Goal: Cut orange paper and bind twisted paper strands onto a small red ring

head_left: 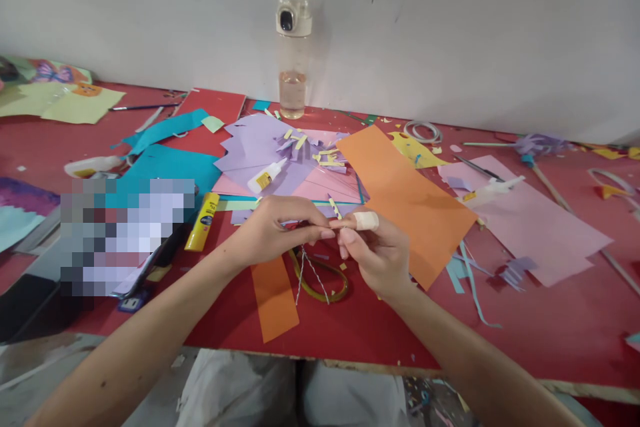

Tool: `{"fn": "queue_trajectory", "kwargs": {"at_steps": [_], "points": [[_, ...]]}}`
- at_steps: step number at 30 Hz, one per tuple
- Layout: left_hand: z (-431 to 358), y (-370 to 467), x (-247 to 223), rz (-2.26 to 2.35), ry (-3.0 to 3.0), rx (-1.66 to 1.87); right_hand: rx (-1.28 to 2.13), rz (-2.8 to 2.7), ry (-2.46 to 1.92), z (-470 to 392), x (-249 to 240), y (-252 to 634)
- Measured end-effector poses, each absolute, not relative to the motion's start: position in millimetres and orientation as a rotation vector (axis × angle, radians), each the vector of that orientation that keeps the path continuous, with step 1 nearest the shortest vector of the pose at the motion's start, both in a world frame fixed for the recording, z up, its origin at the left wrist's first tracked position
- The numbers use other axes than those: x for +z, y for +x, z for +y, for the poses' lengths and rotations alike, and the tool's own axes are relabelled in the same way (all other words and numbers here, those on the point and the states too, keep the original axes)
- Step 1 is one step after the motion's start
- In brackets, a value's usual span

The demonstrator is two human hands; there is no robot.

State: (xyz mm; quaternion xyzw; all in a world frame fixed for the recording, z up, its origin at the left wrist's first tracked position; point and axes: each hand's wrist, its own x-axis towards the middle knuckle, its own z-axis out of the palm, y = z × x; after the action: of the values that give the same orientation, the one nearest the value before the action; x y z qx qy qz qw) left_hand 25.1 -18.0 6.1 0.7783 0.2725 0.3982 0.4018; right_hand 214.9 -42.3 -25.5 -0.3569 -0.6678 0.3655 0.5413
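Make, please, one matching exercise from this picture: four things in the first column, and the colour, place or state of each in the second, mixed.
1. water bottle
2. glue stick
3. right hand
4. paper strip nearest the front edge of the table

A. orange
B. with a white wrap around one finger
C. standing upright by the wall
D. yellow

Right pairs: 1-C, 2-D, 3-B, 4-A

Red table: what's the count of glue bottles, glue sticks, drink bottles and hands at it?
Small glue bottles: 3
Glue stick: 1
Drink bottle: 1
Hands: 2 (left hand, right hand)
Total: 7
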Motion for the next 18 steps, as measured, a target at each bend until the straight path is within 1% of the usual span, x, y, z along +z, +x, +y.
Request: {"fn": "queue_trajectory", "kwargs": {"at_steps": [11,18], "points": [[-16.6,27.2,1.1,0.635,2.305,1.241,0.892,-1.515,-0.863,-44.7,-26.0,212.9],[-16.5,29.2,0.1,0.621,2.379,1.300,0.879,-1.483,-0.876,-43.8,-25.0,211.2]]}}
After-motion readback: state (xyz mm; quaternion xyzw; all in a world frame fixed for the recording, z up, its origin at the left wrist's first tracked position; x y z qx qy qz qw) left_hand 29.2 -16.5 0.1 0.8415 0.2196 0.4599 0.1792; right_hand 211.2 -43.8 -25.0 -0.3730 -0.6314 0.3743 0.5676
